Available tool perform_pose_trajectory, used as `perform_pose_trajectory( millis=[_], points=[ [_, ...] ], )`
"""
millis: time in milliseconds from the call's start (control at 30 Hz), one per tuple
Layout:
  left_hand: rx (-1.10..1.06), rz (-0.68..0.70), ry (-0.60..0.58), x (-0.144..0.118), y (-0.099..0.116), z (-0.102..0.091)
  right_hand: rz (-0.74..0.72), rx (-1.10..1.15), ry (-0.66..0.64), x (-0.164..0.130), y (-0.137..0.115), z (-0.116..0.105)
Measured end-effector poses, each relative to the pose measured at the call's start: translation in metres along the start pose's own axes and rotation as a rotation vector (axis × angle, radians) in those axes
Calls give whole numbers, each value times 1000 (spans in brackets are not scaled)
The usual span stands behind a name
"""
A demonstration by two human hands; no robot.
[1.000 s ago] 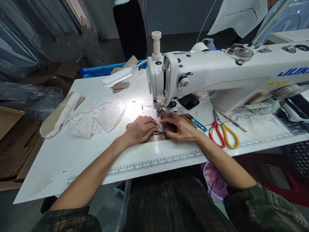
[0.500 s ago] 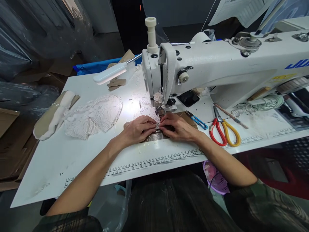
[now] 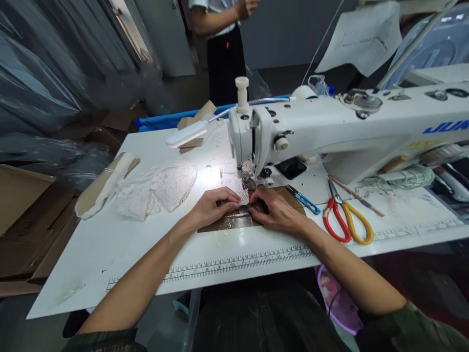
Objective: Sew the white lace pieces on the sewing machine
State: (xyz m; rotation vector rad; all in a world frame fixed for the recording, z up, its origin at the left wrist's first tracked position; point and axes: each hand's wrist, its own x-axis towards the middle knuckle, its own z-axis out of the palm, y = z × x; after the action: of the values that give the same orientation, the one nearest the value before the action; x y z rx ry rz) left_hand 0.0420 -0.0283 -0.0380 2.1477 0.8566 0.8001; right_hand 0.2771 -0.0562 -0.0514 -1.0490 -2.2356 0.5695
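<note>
Under the presser foot of a white sewing machine [image 3: 311,129] lies a piece of white lace [image 3: 230,182]. My left hand [image 3: 214,206] pinches the lace's near edge, thumb and fingertips together, just left of the needle area. Close to the presser foot on the right, my right hand [image 3: 274,208] has its fingers curled together at the lace's edge; what they grip is hidden. Both hands rest over a brown plate [image 3: 234,221] on the table. A heap of white lace pieces [image 3: 157,188] lies to the left.
Right of my hands lie blue thread snips [image 3: 306,201] and scissors [image 3: 346,215] with red and yellow handles. A small lamp [image 3: 186,134] lights the table [image 3: 146,259]. Far left is a tied white roll [image 3: 106,188]. A person [image 3: 223,44] stands behind the table.
The camera view has tilted up, bringing a standing person into sight. My hands have moved slightly apart, the left drawing back from the right, showing more of the brown plate.
</note>
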Motion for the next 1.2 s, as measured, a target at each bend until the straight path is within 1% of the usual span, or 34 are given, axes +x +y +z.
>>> perform_pose_trajectory(
  millis=[100, 167, 267, 333, 400, 467, 533, 600, 667, 733, 800, 867, 1033, 1100, 1200],
  points=[
    [-73, -77, 21, -2, 1, 1, 45, -68, 35, 0, -3, 4],
    [-89, -131, 23, -3, 1, 1, 33, -105, 23, 0, -3, 7],
    [-123, -196, 30, -3, 3, -1, 4, -89, 6, 1, 0, 10],
    [-157, -208, 53, -3, 4, -3, 1, -52, 5, 0, 2, 11],
    [-142, -209, 87, -3, 4, -3, -4, -23, -1, 0, 2, 9],
    [-38, -207, 119, -4, 4, -1, -21, 3, -13, 0, 1, 6],
    [132, -143, 113, -5, 4, 2, -31, 45, -18, 0, 1, 2],
    [300, 9, 51, -7, 5, 6, -13, 93, 10, 2, 1, -2],
    [430, 168, 4, -8, 5, 8, 26, 103, 83, 3, 5, -4],
    [512, 253, 2, -8, 6, 8, 60, 73, 175, 4, 10, -4],
    [538, 285, 18, -7, 5, 8, 70, 40, 234, 5, 15, -4],
    [510, 298, 39, -6, 4, 8, 67, 21, 240, 5, 19, -3],
    [446, 328, 206, -1, 1, 8, 63, 4, 215, 6, 20, -3],
    [446, 368, 200, 1, 0, 9, 70, -7, 217, 6, 20, -4],
    [470, 425, 121, 1, -3, 10, 57, -55, 193, 7, 21, -5]
  ],
)
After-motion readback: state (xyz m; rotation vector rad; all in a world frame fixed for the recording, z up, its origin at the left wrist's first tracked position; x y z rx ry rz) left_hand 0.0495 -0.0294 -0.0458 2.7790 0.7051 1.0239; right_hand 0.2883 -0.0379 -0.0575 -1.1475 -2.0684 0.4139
